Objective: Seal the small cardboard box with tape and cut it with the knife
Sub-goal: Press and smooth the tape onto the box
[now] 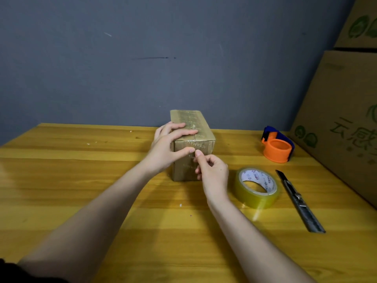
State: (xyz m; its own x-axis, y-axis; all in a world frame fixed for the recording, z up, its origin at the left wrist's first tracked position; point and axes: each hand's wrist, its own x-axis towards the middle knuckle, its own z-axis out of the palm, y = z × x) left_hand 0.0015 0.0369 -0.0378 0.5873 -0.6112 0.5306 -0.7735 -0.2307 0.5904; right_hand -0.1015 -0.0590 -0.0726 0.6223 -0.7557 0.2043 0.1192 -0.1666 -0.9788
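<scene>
- Both bare arms reach out across the yellow bench toward the small cardboard box.
- Left hand lies on the box, fingers flat on top and thumb on the near face. I think it keeps the box from sliding.
- Right hand is curled at the near face, fingertips pressed at the seam. I cannot tell if it pinches a tape end.
- Shiny tape seems to cover the box top already.
- Tape roll lies flat just right of my right hand, easy to grab.
- Knife lies further right, blade out, untouched. I think cutting comes later.
- Orange tape holder sits behind, near big cardboard boxes.
</scene>
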